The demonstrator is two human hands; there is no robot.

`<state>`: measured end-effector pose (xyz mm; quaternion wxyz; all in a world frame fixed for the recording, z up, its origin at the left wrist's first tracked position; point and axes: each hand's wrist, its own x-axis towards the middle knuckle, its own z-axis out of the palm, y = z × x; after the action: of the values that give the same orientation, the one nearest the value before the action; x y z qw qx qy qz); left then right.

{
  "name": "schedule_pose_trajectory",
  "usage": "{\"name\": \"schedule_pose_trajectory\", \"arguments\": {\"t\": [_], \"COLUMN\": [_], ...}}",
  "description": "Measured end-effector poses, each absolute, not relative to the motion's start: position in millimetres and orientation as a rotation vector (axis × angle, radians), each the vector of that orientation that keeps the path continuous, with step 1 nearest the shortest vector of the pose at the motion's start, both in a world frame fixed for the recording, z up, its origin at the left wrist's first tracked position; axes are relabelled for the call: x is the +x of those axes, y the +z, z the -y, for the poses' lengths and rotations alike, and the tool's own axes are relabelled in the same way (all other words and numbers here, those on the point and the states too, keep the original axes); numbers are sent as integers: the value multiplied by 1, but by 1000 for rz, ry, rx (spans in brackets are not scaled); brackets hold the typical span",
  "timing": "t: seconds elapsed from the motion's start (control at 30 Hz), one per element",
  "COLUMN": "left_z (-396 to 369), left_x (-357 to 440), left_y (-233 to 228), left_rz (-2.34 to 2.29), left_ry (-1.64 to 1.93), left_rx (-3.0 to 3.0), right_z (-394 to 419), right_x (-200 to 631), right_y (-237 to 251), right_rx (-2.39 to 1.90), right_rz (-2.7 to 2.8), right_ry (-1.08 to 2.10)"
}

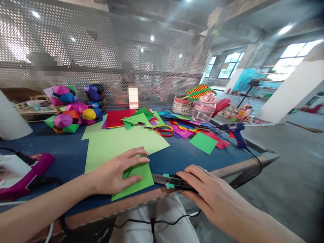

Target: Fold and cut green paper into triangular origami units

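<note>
My left hand (pixel 115 172) lies flat, fingers spread, on a folded green paper square (pixel 138 180) at the near edge of the blue table (pixel 177 155). A larger light green sheet (pixel 121 141) lies just behind it. My right hand (pixel 205 190) rests on a black utility knife with teal parts (pixel 168 180), which lies along the table's front edge right of the green square. Whether the fingers grip the knife or only cover it is unclear.
Red-and-yellow scissors (pixel 163 130) and loose coloured papers (pixel 182 128) lie mid-table. Folded paper balls (pixel 73 113) sit back left, a pink bottle (pixel 204 108) and basket (pixel 182 104) back right. A blue glue gun (pixel 236 133) lies at the right edge. A magenta box (pixel 27 170) lies left.
</note>
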<state>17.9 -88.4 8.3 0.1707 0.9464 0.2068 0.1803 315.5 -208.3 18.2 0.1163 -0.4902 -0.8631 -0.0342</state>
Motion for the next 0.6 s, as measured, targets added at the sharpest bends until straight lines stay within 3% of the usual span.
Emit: {"name": "schedule_pose_trajectory", "arguments": {"t": [0.2, 0.6], "left_z": [89, 87], "left_x": [21, 21], "left_y": [11, 9], "left_rz": [-478, -459], "left_ry": [172, 98], "left_rx": [2805, 2781], "right_z": [214, 227], "right_x": [313, 311], "right_y": [17, 20], "right_rx": [-1420, -1385], "right_rz": [2546, 2736], "right_ry": [-206, -152]}}
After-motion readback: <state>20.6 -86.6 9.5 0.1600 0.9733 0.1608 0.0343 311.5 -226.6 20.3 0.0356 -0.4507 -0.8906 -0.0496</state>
